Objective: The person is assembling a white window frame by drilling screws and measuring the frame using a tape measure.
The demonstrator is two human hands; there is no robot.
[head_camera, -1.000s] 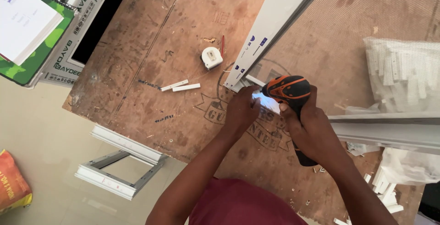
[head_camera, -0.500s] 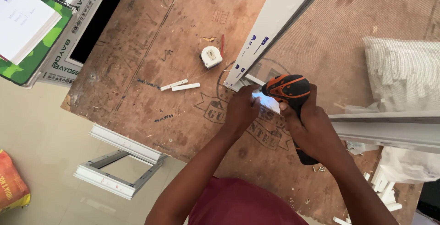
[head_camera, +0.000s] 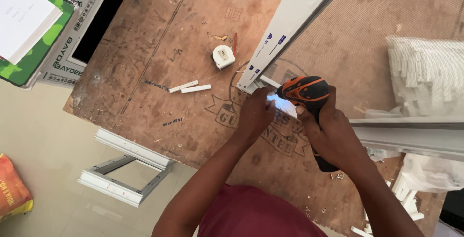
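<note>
While the head view looks straight down, the right hand (head_camera: 333, 135) grips an orange-and-black cordless drill (head_camera: 305, 92), its work light glowing at the tip. Just left of it, the left hand (head_camera: 256, 114) closes on the end of a white frame profile (head_camera: 285, 29), pinning it to the table (head_camera: 145, 72). Beyond the left hand lies a tape measure (head_camera: 224, 56). Judging by this, a corner fixing is being driven; next calls for steady, square pressure.

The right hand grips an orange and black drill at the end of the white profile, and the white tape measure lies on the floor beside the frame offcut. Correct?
Not quite. The head view shows the tape measure on the brown workbench, left of the white profile. The right hand does grip the drill.
</note>
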